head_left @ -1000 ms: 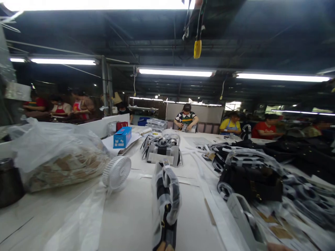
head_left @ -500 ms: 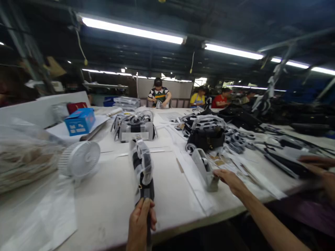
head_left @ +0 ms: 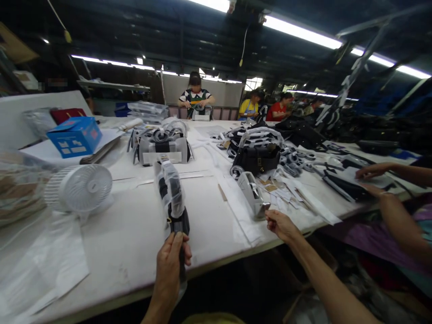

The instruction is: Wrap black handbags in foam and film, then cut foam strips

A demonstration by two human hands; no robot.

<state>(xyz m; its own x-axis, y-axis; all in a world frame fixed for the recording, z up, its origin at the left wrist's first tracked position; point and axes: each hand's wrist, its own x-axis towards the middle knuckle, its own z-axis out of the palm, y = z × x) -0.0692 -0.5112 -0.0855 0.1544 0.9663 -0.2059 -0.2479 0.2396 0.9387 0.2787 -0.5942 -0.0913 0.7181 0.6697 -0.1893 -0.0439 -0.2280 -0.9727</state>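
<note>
My left hand (head_left: pixel 171 264) is closed round the lower end of a black strap (head_left: pixel 171 194) wrapped in clear plastic, which stands up from the white table (head_left: pixel 135 243). My right hand (head_left: pixel 280 223) is curled at the table's front edge, right beside the base of a grey tape dispenser (head_left: pixel 252 195). Whether its fingers pinch anything cannot be made out.
A small white fan (head_left: pixel 79 187) and a blue box (head_left: pixel 74 136) stand on the left, with plastic sheets (head_left: pixel 43 265) in front. A black bag (head_left: pixel 257 157) and wrapped straps lie mid-table. A co-worker's hands (head_left: pixel 373 173) rest at the right. More people sit at the far end.
The view has tipped down and turned right, bringing both my hands into sight. My right hand has drawn back a little from the tape dispenser toward the table edge.
</note>
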